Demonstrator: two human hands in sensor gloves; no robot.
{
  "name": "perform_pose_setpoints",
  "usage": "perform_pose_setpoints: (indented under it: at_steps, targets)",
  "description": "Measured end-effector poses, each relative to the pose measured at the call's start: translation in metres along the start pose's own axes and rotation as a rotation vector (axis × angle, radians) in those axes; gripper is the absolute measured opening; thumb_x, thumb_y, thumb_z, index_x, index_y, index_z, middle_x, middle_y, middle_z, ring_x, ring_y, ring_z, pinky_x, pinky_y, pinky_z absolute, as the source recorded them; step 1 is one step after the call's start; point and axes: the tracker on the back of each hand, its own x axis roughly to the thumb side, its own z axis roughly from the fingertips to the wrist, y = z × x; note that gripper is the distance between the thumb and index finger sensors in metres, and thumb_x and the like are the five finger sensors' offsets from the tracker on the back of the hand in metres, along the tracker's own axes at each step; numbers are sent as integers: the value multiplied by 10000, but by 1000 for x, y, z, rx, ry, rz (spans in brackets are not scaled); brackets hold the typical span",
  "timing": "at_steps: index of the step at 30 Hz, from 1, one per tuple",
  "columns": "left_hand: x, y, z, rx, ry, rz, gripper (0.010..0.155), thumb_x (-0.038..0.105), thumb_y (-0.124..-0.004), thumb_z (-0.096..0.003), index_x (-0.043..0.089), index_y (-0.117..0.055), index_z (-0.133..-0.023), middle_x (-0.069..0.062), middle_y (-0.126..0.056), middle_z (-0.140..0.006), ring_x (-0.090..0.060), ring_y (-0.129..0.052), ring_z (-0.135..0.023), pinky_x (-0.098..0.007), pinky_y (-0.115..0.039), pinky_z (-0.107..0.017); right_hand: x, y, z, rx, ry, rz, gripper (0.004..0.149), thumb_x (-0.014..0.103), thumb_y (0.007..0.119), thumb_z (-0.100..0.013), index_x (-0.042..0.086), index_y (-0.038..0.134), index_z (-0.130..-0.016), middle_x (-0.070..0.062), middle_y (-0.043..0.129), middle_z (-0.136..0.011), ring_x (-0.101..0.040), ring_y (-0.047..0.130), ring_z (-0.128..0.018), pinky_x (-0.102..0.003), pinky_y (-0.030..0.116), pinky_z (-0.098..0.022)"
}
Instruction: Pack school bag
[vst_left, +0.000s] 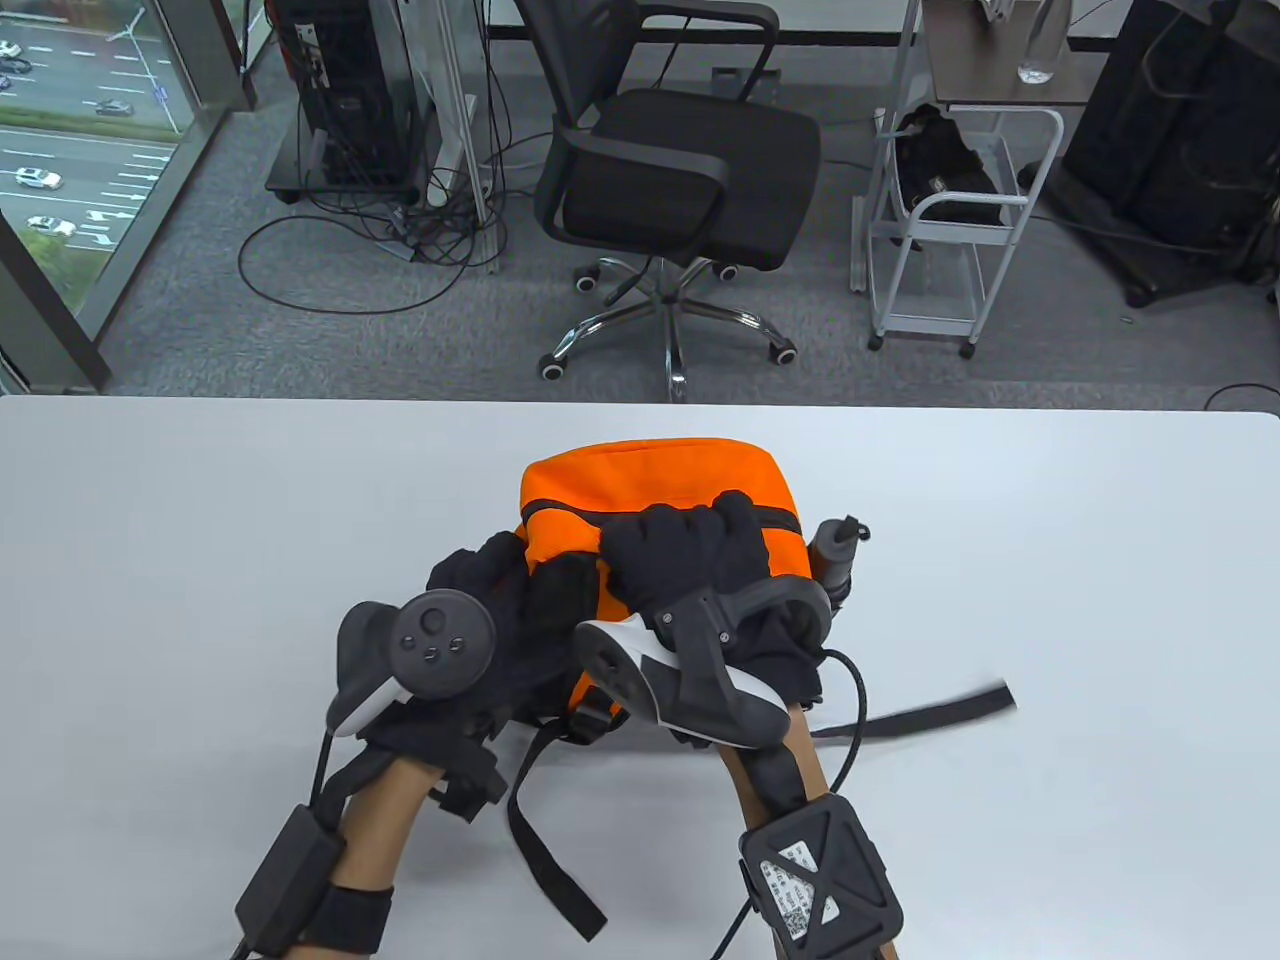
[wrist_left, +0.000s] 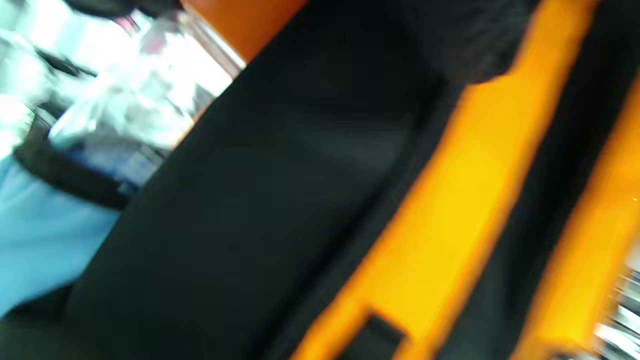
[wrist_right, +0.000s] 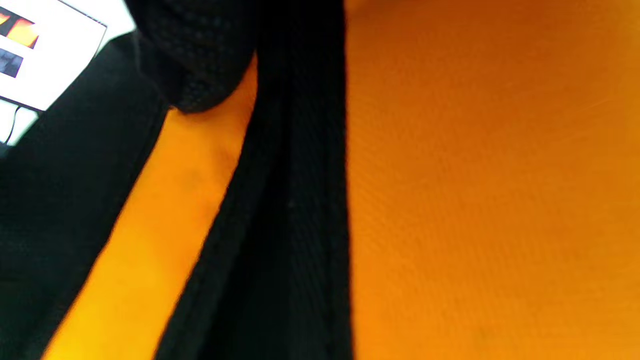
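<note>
working from the near edge outward, we have both hands on the orange school bag (vst_left: 655, 490), which lies on the white table (vst_left: 200, 560) a little past the table's middle toward us. our left hand (vst_left: 480, 610) sits at the bag's 8 o'clock side, pressed against dark fabric; whether its fingers are clenched on anything we cannot tell, since the left wrist view is a blur of black and orange. our right hand (vst_left: 690, 560) lies over the bag's top, fingers curled onto the black zipper band, gripping the fabric there.

two black straps (vst_left: 545, 850) trail toward us at 6 o'clock and another strap (vst_left: 930, 710) runs to 3 o'clock. a grey bottle (vst_left: 835, 550) stands in the side pocket at the bag's 3 o'clock, so that much appears packed. in the right wrist view a white paper corner (wrist_right: 45, 55) shows beside the black lining, so we judge the main opening is not yet fully zipped.

bare tabletop lies to 9, 3 and 12 o'clock, giving room to turn the bag. beyond the far edge stand an office chair (vst_left: 680, 180) and a white cart (vst_left: 950, 220).
</note>
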Motion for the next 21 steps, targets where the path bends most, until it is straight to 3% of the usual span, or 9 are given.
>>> perform_pose_setpoints:
  at_steps: [3, 5, 7, 8, 10, 14, 16, 18, 21]
  targets:
    - [-11, -5, -8, 52, 21, 106, 592, 536, -744, -463, 221, -812, -960, -118, -502, -1170, -680, -639, -956, -774, -714, -602, -31, -12, 27, -30, 123, -233, 723, 453, 709, -460, 138, 482, -1070, -206, 631, -1031, -470, 696, -923, -694, 555, -702]
    - [-22, -5, -7, 92, 45, 187, 566, 522, -752, -461, 227, -843, -935, -79, -530, -1180, -701, -668, -937, -810, -733, -557, -55, -11, 55, -128, 218, -309, 728, 432, 702, -477, 113, 452, -1081, -239, 561, -1064, -501, 647, -939, -703, 534, -702]
    - [-33, -5, -4, 150, 33, 231, 538, 515, -754, -454, 235, -879, -896, -58, -585, -1166, -691, -712, -921, -817, -752, -532, -93, 8, 95, -213, 363, -381, 671, 394, 722, -489, 100, 531, -1061, -239, 654, -1028, -493, 739, -885, -686, 599, -670]
    - [-36, -7, -1, 190, 20, 259, 529, 509, -749, -450, 229, -900, -873, -50, -621, -1155, -688, -727, -917, -829, -751, -522, -107, 22, 109, -189, 420, -419, 689, 399, 740, -483, 74, 544, -1058, -264, 683, -1009, -507, 769, -853, -691, 626, -637]
    - [-32, -11, 2, 266, 30, 332, 507, 475, -761, -436, 201, -940, -824, -48, -677, -1133, -690, -726, -918, -862, -711, -507, -127, 63, 134, 31, 527, -565, 777, 425, 746, -488, 39, 449, -1093, -315, 600, -1061, -563, 711, -875, -716, 601, -628]
    - [-13, 5, 3, 235, -17, 293, 495, 461, -776, -418, 192, -978, -782, -56, -728, -1112, -686, -782, -905, -857, -746, -497, -136, 101, 131, 152, 554, -708, 993, 505, 757, -458, -26, 227, -1107, -386, 418, -1122, -657, 578, -926, -757, 580, -622]
    - [-5, 12, 13, 317, -31, 317, 493, 456, -788, -409, 170, -1005, -747, -87, -751, -1098, -674, -829, -892, -854, -756, -490, -138, 110, 119, 199, 533, -838, 1059, 516, 742, -459, -49, 92, -1076, -410, 303, -1127, -690, 481, -942, -771, 539, -632]
    - [-9, 11, 29, 401, -90, 381, 495, 455, -789, -406, 152, -1015, -727, -78, -786, -1078, -653, -871, -883, -836, -752, -503, -133, 116, 109, 146, 450, -943, 1053, 458, 750, -472, -80, 61, -1058, -440, 274, -1111, -706, 517, -913, -762, 557, -615]
    - [-37, -11, 48, 416, -125, 380, 504, 477, -758, -418, 195, -969, -778, -73, -765, -1095, -611, -862, -904, -787, -750, -546, -123, 132, 120, 144, 421, -813, 1108, 490, 768, -427, -55, 50, -1071, -399, 320, -1091, -629, 537, -914, -727, 554, -634]
